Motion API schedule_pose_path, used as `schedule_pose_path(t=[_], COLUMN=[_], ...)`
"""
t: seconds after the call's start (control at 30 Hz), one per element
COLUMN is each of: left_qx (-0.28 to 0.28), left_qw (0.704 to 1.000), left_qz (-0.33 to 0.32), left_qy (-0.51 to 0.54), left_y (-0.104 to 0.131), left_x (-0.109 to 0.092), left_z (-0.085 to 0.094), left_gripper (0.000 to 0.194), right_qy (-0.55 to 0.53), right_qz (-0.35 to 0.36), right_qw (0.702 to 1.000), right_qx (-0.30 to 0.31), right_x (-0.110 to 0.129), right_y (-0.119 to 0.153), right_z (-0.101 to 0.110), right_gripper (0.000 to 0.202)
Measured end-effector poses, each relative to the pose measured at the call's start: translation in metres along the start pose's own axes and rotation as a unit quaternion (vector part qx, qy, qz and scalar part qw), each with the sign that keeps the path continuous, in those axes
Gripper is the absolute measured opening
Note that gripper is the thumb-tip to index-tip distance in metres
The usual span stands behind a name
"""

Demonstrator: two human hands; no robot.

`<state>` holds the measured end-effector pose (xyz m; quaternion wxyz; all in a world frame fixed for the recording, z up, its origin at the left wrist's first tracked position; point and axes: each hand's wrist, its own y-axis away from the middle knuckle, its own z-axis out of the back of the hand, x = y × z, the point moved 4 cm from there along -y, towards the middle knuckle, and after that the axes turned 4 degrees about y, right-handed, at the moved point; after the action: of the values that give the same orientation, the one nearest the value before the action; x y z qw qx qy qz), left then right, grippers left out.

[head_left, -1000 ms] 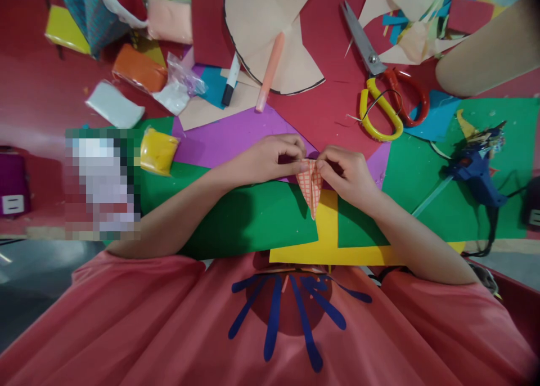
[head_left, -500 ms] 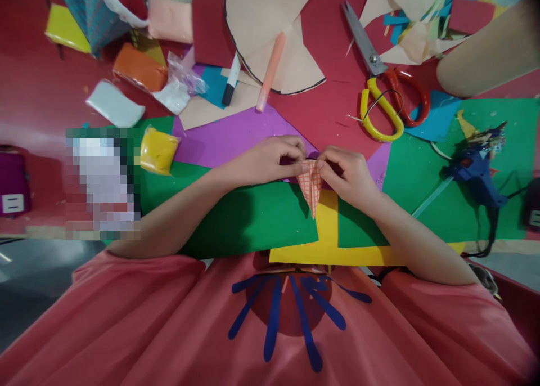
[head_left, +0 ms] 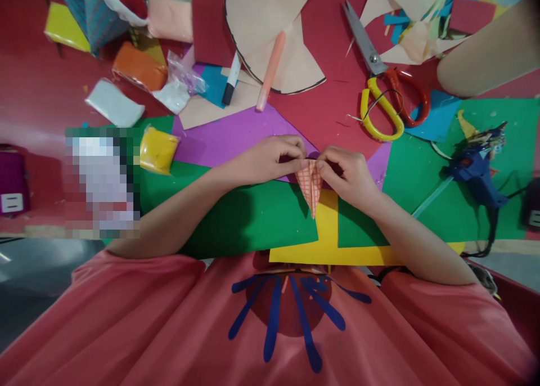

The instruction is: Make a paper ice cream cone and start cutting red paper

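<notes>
A small paper cone [head_left: 311,186], orange with a pale grid pattern, hangs point down between my hands. My left hand [head_left: 276,158] pinches its upper left edge between thumb and fingers. On the upper right edge, my right hand [head_left: 346,172] grips it the same way. The cone's top rim is partly hidden behind my fingers. Beneath it lie green paper [head_left: 253,217] and a strip of yellow paper [head_left: 327,228]. Purple paper [head_left: 236,133] spreads just beyond my hands.
Scissors [head_left: 375,76] with yellow and red handles lie ahead to the right. A blue glue gun [head_left: 476,175] rests at the right. Beyond my hands are an orange marker [head_left: 271,71], a beige paper disc [head_left: 261,20] and several clay packs, one yellow [head_left: 159,149].
The cone's upper left edge has shifted very slightly to the left. Both hands stay in nearly the same place with the same grip.
</notes>
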<state>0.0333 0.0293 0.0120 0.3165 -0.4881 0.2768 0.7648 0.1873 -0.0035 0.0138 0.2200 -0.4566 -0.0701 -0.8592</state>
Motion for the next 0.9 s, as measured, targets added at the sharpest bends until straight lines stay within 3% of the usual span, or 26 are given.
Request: schedule_pose_path(t=[0.9], left_qx=[-0.029], left_qw=[1.0], left_qz=[-0.004], left_qy=[-0.004], left_y=[-0.0007], left_x=[0.0025], left_z=[-0.0008], left_gripper=[0.028], right_qy=[0.025], right_qz=[0.021], right_qw=[0.999], right_qx=[-0.009], right_x=[0.0001], right_y=[0.0005], right_z=[-0.002], right_gripper=[0.022])
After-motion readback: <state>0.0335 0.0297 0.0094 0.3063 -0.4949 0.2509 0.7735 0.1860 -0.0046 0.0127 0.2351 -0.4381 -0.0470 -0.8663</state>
